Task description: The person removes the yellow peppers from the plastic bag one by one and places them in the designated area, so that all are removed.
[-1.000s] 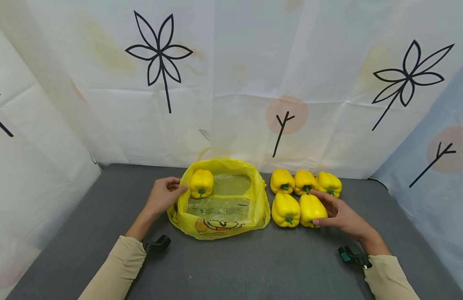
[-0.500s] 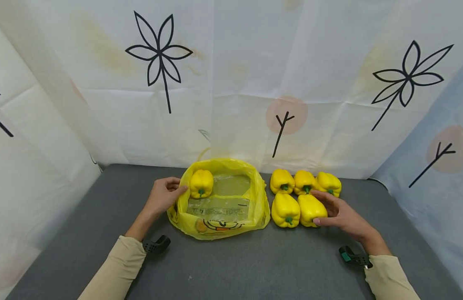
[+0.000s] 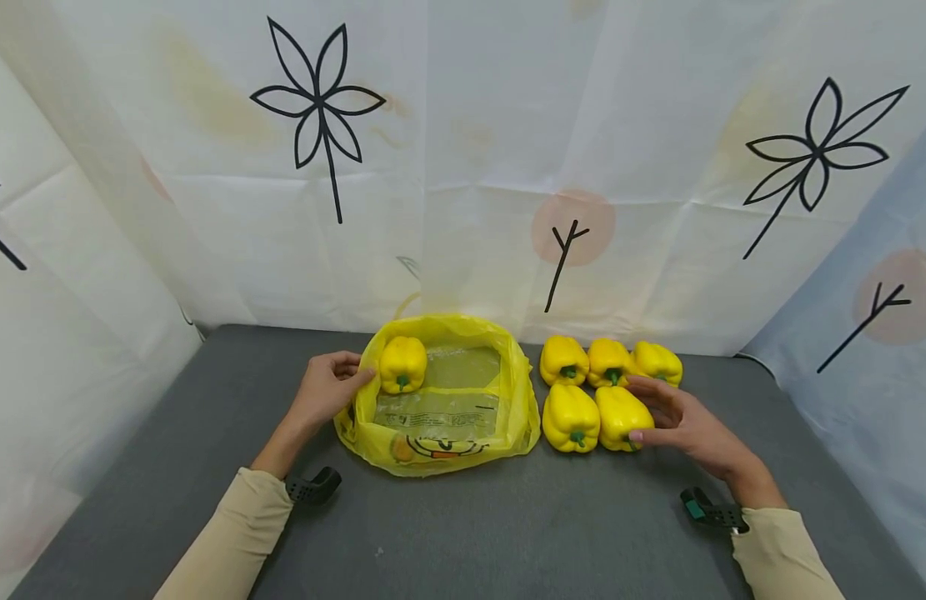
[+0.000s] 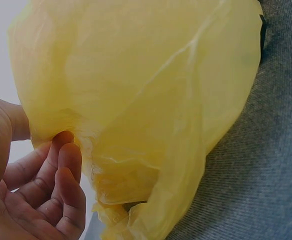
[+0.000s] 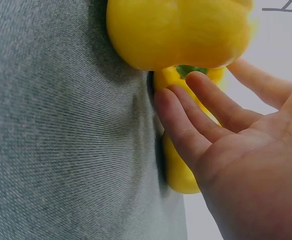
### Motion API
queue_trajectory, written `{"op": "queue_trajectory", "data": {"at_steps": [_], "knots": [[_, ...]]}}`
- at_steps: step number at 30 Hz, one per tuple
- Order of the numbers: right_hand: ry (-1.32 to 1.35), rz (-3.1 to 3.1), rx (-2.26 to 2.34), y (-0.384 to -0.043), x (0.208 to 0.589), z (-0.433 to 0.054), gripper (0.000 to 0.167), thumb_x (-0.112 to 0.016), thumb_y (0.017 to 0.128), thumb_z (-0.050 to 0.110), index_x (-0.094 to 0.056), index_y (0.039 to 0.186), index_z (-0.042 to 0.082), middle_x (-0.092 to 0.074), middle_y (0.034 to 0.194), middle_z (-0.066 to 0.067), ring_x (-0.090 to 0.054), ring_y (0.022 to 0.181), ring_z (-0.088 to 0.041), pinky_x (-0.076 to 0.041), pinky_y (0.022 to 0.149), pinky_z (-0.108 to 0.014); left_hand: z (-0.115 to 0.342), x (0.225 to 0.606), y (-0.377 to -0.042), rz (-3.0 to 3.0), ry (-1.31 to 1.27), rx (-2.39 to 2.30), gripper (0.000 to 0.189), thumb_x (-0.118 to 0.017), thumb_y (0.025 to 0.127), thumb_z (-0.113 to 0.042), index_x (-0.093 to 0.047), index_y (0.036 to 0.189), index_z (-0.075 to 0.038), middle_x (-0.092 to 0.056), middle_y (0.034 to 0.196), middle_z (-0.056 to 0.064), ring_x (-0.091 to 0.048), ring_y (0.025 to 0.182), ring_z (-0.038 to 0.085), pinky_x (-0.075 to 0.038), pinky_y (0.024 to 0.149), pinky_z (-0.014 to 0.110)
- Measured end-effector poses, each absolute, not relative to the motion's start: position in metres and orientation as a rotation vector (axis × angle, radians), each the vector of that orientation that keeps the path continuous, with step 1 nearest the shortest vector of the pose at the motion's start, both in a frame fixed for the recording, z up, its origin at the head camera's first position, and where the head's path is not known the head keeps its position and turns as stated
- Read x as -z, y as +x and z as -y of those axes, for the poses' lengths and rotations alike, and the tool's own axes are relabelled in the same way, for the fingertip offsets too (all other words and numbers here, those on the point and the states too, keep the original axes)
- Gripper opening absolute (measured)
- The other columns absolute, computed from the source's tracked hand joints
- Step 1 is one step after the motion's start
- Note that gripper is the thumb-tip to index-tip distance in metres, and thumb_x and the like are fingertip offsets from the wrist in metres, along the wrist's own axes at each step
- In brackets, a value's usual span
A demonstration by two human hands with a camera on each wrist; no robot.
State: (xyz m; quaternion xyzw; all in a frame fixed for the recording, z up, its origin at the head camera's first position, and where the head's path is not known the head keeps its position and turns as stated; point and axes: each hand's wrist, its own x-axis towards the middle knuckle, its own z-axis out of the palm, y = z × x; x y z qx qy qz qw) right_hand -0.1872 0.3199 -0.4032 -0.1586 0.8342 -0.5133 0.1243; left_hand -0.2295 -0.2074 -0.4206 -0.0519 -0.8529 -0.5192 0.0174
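A yellow plastic bag (image 3: 440,460) stands on the grey table with its mouth spread wide, and one yellow bell pepper (image 3: 402,365) lies inside at the left. My left hand (image 3: 329,388) pinches the bag's left rim; in the left wrist view its fingers (image 4: 70,187) are curled against the yellow plastic. To the right of the bag, several bell peppers sit in two rows. My right hand (image 3: 691,425) is beside the front right bell pepper (image 3: 623,419), its fingers spread and relaxed. In the right wrist view those fingers (image 5: 178,120) hold nothing, close under the nearest pepper.
Three peppers form the back row: a left one (image 3: 563,361), a middle one (image 3: 608,362) and a right one (image 3: 658,363). Another pepper (image 3: 571,419) stands front left, near the bag. A patterned white cloth (image 3: 470,167) hangs behind the grey table (image 3: 493,533).
The front right pepper has shifted slightly left against its neighbour. My right hand has drawn a little to the right of it. My left hand stays at the bag's rim.
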Motion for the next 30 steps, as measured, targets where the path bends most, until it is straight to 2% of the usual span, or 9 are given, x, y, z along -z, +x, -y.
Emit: {"op": "queue_trajectory", "data": {"at_steps": [3,6,8,13,15,17,22,24,30], "knots": [[-0.476,-2.442,1.507,-0.185,0.401,-0.319,0.076,-0.072,0.096,0.01,-0.028,0.156,-0.005,-0.033,0.155,-0.03,-0.046,0.127,0.002,-0.046,0.095,-0.018,0.207,0.421,-0.229,2.657,-0.16,1.604,0.034,-0.067,0.101,-0.02,-0.067,0.122,0.006,-0.071,0.104,0.016,-0.067,0.092,0.025,-0.056,0.072,0.032],[-0.469,-2.465,1.505,-0.184,0.4,-0.318,0.074,-0.072,0.096,0.011,-0.03,0.155,-0.005,-0.035,0.154,-0.029,-0.046,0.122,0.009,-0.045,0.094,-0.017,0.207,0.421,-0.229,2.659,-0.161,1.595,0.034,-0.067,0.101,-0.02,-0.067,0.122,0.007,-0.071,0.105,0.016,-0.067,0.093,0.026,-0.056,0.073,0.031],[-0.452,-2.488,1.495,-0.184,0.399,-0.318,0.073,-0.072,0.097,0.013,-0.031,0.155,-0.003,-0.036,0.154,-0.028,-0.047,0.125,0.003,-0.045,0.094,-0.017,0.207,0.421,-0.229,2.655,-0.156,1.596,0.033,-0.066,0.1,-0.019,-0.067,0.122,0.007,-0.071,0.104,0.017,-0.068,0.092,0.026,-0.056,0.073,0.031],[-0.398,-2.565,1.463,-0.184,0.393,-0.318,0.07,-0.07,0.099,0.016,-0.031,0.155,-0.001,-0.038,0.152,-0.027,-0.047,0.133,-0.037,-0.05,0.091,-0.022,0.207,0.42,-0.23,2.647,-0.156,1.6,0.033,-0.066,0.1,-0.019,-0.067,0.122,0.007,-0.071,0.105,0.017,-0.068,0.092,0.026,-0.056,0.072,0.029],[-0.397,-2.588,1.467,-0.183,0.39,-0.318,0.07,-0.068,0.099,0.015,-0.031,0.156,-0.001,-0.038,0.151,-0.028,-0.047,0.131,-0.047,-0.052,0.089,-0.024,0.207,0.42,-0.23,2.646,-0.162,1.604,0.034,-0.066,0.1,-0.019,-0.067,0.122,0.007,-0.071,0.105,0.017,-0.068,0.092,0.026,-0.056,0.072,0.029],[-0.417,-2.612,1.479,-0.182,0.388,-0.318,0.068,-0.068,0.1,0.013,-0.031,0.155,-0.003,-0.039,0.149,-0.029,-0.05,0.129,-0.044,-0.053,0.088,-0.024,0.207,0.42,-0.23,2.648,-0.162,1.605,0.035,-0.066,0.1,-0.019,-0.066,0.123,0.007,-0.071,0.106,0.017,-0.068,0.093,0.026,-0.056,0.072,0.029],[-0.462,-2.668,1.499,-0.179,0.387,-0.317,0.064,-0.068,0.099,0.011,-0.035,0.153,-0.004,-0.041,0.148,-0.028,-0.056,0.121,-0.01,-0.052,0.088,-0.02,0.208,0.42,-0.229,2.651,-0.157,1.604,0.035,-0.066,0.101,-0.019,-0.066,0.123,0.007,-0.071,0.106,0.017,-0.067,0.093,0.027,-0.056,0.073,0.031],[-0.462,-2.687,1.498,-0.179,0.387,-0.317,0.064,-0.068,0.1,0.012,-0.036,0.152,-0.005,-0.041,0.148,-0.027,-0.054,0.12,-0.004,-0.051,0.088,-0.018,0.208,0.419,-0.229,2.651,-0.155,1.603,0.035,-0.066,0.101,-0.02,-0.067,0.123,0.007,-0.071,0.106,0.017,-0.067,0.093,0.027,-0.056,0.073,0.031],[-0.416,-2.735,1.485,-0.177,0.384,-0.312,0.062,-0.068,0.1,0.017,-0.038,0.151,-0.004,-0.043,0.147,-0.025,-0.054,0.125,-0.02,-0.049,0.088,-0.015,0.208,0.418,-0.229,2.654,-0.154,1.603,0.035,-0.066,0.101,-0.02,-0.066,0.124,0.007,-0.071,0.107,0.018,-0.067,0.094,0.027,-0.056,0.074,0.033]]}}
